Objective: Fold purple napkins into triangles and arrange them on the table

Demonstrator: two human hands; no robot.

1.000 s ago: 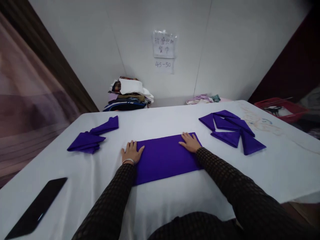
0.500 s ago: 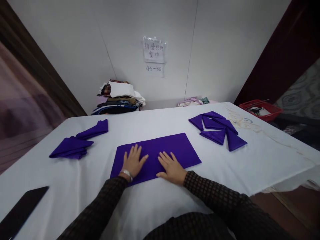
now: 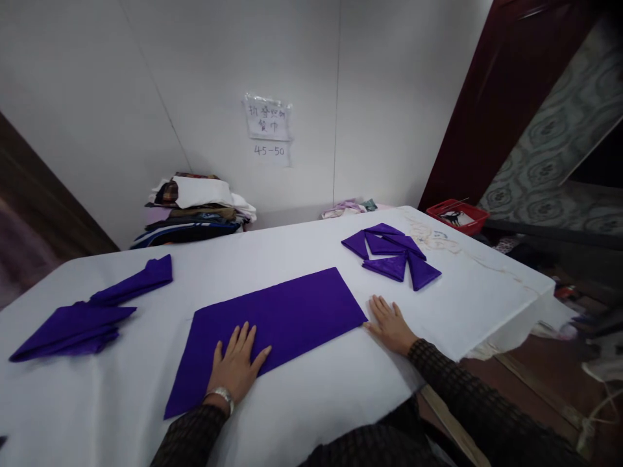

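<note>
A purple cloth napkin, folded into a flat rectangle, lies slantwise on the white-covered table. My left hand rests on its left half, fingers spread and palm down, with a bracelet at the wrist. At the napkin's near right corner is my right hand; its fingers are stretched out over the white cloth and the thumb is at the corner. Neither hand grips anything. Several purple napkins folded into triangles lie in a cluster beyond my right hand. Loosely folded purple napkins lie at the left.
A pile of folded clothes stands by the wall at the back left. Pale pink fabric lies at the far edge. A red basket with scissors in it is at the back right. A paper sign hangs on the wall.
My right hand has slid right across the napkin to its near right corner. My left hand stays flat on the left half. The view has turned to the right.
</note>
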